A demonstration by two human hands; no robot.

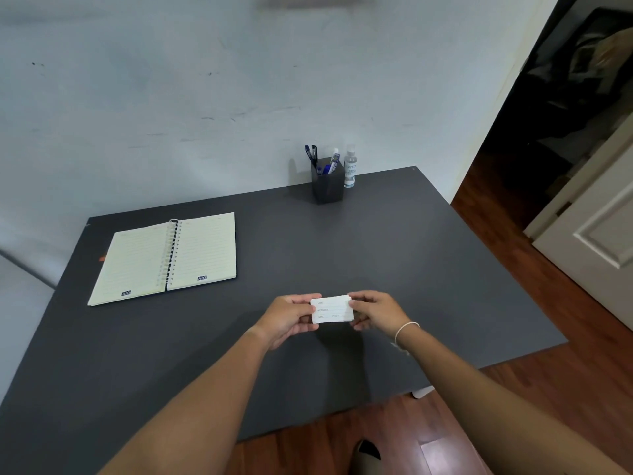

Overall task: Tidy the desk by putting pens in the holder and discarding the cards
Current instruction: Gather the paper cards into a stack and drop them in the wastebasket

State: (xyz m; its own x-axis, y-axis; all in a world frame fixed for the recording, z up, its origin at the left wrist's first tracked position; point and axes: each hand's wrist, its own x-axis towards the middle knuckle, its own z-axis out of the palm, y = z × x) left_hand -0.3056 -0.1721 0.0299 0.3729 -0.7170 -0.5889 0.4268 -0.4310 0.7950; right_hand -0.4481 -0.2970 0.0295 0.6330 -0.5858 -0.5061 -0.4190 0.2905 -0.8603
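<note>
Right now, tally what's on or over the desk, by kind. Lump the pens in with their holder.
Spiral notebook, lying open: 1
Pen holder, with several pens in it: 1
Clear bottle right of the holder: 1
Stack of white cards, pinched between left hand and right hand over the desk: 1 stack, card count unclear
Total: 4

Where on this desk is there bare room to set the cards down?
Most of the desk is bare: the wide stretch between the notebook and the right edge, and the near left corner. The pen holder and bottle crowd only the far edge. Both hands hold the cards.
</note>
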